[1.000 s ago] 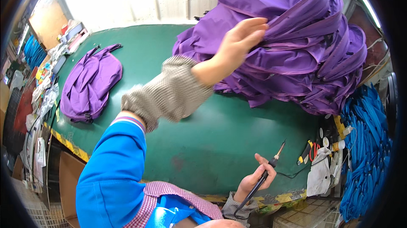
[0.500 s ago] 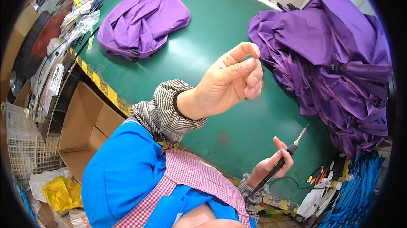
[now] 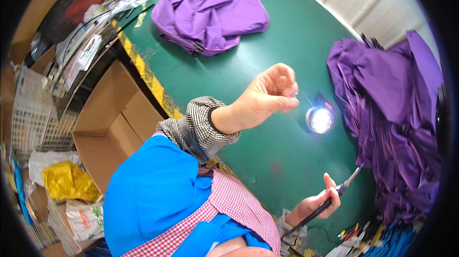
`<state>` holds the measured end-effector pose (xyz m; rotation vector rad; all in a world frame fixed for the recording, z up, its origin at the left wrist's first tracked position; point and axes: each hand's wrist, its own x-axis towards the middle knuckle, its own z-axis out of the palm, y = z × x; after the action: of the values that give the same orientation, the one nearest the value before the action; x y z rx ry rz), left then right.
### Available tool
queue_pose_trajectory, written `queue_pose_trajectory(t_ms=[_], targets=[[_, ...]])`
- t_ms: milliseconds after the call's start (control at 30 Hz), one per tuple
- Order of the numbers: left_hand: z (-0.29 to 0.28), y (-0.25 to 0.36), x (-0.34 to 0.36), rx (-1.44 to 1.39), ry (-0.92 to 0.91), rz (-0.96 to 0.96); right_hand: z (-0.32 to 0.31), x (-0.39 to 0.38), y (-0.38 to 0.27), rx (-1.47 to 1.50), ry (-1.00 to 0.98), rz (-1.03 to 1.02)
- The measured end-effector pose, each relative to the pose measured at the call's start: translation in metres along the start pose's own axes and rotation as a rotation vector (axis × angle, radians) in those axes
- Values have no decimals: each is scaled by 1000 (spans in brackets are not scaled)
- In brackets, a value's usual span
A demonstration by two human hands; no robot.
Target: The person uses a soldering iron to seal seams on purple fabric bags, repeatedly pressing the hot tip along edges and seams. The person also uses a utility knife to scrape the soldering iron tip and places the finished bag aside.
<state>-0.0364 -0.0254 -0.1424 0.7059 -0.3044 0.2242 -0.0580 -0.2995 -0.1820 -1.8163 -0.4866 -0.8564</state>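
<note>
My left hand (image 3: 265, 95) is raised over the green table, thumb and fingers pinched together. A tiny glint shows at its fingertips; what they hold is too small to name. Beside those fingers, on the table side, a lit flashlight (image 3: 320, 120) shines up at me. Lower right, my right hand (image 3: 315, 203) grips a soldering iron (image 3: 311, 216) by its dark handle. Its metal tip slants up toward a large heap of purple fabric (image 3: 382, 99), whose edge is near it. A single bundle of purple fabric (image 3: 210, 13) lies at the far side of the table.
The green table (image 3: 267, 171) has a yellow-black striped edge (image 3: 143, 70). To its left stands an open cardboard box (image 3: 107, 128), with white wire racks (image 3: 31, 109) and a yellow bag (image 3: 69, 180) beyond. Hand tools and blue strands (image 3: 397, 240) lie at lower right.
The view has shifted, so the table things sit farther right. My left fingers have turned and pinched closer together. The lit flashlight now shows beside them. My right hand still holds the soldering iron.
</note>
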Motion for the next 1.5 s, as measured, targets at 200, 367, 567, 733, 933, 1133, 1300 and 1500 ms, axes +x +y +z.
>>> queue_pose_trajectory(t_ms=[200, 367, 567, 733, 933, 1133, 1300, 1500], targets=[[-78, 27, -39, 172, 322, 54, 7, -1, 5, -10, -22, 58], [-149, 69, -30, 846, 642, 343, 14, 3, 6, -12, -53, 3], [-257, 89, -16, 265, 1388, -10, 13, 4, 3, -35, -58, 20], [-262, 102, -8, 82, 1291, -8, 8, 4, 0, -61, -62, -34], [-270, 157, 24, -358, 1159, 267, 3, 1, 1, -23, 2, 76], [-191, 142, 24, -401, 783, 333, -5, -1, 4, -60, -12, 19], [-207, 182, 23, -377, 948, 793, -6, -1, 4, -40, -21, 27], [-99, 182, 50, -200, 29, 143, -7, -2, 11, -16, -26, 42]])
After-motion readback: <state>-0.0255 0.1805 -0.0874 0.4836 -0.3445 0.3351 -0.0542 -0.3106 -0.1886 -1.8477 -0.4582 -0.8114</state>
